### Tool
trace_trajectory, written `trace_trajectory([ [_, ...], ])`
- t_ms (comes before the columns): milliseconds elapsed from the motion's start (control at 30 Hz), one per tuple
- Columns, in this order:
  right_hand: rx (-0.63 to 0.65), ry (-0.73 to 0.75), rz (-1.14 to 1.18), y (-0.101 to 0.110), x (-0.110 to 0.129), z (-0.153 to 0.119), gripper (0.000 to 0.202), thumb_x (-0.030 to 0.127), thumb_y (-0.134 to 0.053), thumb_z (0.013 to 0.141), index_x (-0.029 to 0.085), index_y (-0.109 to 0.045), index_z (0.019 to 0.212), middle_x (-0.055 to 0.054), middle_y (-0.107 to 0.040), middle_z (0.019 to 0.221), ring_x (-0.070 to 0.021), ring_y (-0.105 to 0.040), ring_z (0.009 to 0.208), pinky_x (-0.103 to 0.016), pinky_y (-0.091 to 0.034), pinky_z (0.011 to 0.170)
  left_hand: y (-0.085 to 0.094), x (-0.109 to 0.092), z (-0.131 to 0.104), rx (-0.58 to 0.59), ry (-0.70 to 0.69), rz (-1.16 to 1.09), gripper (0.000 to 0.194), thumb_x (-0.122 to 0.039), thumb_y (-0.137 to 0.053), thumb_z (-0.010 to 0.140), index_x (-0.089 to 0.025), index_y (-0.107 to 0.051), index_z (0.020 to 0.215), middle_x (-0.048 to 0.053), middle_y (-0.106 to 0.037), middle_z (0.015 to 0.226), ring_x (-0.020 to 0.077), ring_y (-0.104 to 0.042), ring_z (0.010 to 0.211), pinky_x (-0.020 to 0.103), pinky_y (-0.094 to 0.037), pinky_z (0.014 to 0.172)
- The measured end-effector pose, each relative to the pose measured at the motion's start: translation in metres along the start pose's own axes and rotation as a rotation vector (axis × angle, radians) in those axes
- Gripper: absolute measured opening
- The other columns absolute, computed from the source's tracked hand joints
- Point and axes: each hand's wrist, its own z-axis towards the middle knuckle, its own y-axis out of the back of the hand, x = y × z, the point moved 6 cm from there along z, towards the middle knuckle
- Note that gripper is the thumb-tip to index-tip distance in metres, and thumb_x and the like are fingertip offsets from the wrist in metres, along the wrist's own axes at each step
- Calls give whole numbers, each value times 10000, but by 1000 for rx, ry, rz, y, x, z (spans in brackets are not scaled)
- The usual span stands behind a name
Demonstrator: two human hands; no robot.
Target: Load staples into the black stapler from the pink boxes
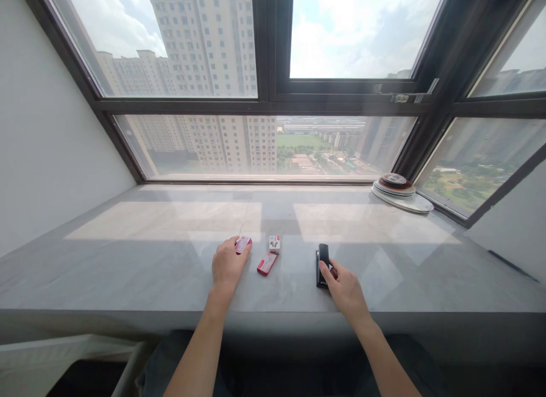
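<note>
On the stone sill, my left hand (228, 263) grips a small red and white box (243, 245) between thumb and fingers. Just right of it lies a flat red and pink box (267, 263), set at a slant. Touching or very close to its far end is a small white and red box (274, 244) with a dark staple-like picture on top. Farther right, a black stapler (323, 266) rests lengthwise on the sill. My right hand (343, 286) holds the stapler from its right side, thumb on top; some fingertips are hidden behind it.
A stack of round plates or trivets (403, 201) sits in the far right corner by the window frame (273, 107). The sill's front edge (281, 311) runs in front of my lap. A thin dark strip (513, 265) lies along the right wall.
</note>
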Motion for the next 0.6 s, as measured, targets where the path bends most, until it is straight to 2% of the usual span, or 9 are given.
trace_trajectory([
  [67, 6, -4, 10, 0, -2, 0, 513, 668, -414, 967, 221, -663, 930, 22, -502, 590, -178, -505, 556, -267, -320, 554, 12, 3, -7, -76, 6, 14, 383, -470, -535, 942, -244, -626, 1237, 85, -693, 1107, 277, -590, 1040, 365, -443, 888],
  [167, 6, -1, 13, -1, -4, 1, 520, 673, -417, 964, 219, -666, 912, 17, -511, 592, -180, -514, 565, -266, -327, 560, 32, 15, -29, -160, 32, 73, 359, -477, -544, 932, -260, -630, 1205, 69, -692, 1119, 286, -575, 1040, 385, -432, 891],
  [300, 4, -14, 10, -2, -8, 2, 544, 681, -416, 958, 211, -690, 974, 14, -523, 588, -185, -527, 564, -269, -337, 565, 40, 33, -52, -71, 67, 182, 300, -466, -593, 891, -252, -652, 1093, 76, -677, 1076, 310, -562, 1029, 402, -430, 839],
  [367, 12, -30, 12, -3, -8, 3, 555, 686, -433, 950, 212, -691, 1075, 19, -525, 593, -187, -544, 573, -269, -344, 567, 40, 29, -56, -57, 59, 207, 317, -462, -603, 887, -246, -651, 1115, 92, -652, 1110, 323, -545, 1055, 411, -429, 839],
  [467, 28, -40, -1, -4, -5, 3, 556, 697, -484, 921, 224, -690, 1126, 27, -520, 591, -186, -552, 575, -270, -351, 567, 33, -4, -56, -70, -38, 173, 318, -442, -545, 943, -263, -643, 1187, 100, -609, 1175, 311, -528, 1092, 417, -420, 880],
  [600, 31, -28, -5, -3, -1, -3, 529, 686, -495, 914, 226, -711, 1062, 22, -526, 595, -185, -556, 584, -271, -369, 571, 3, -68, -56, 57, -240, 86, 281, -432, -478, 992, -294, -670, 1146, 75, -597, 1144, 266, -536, 1074, 403, -402, 921],
])
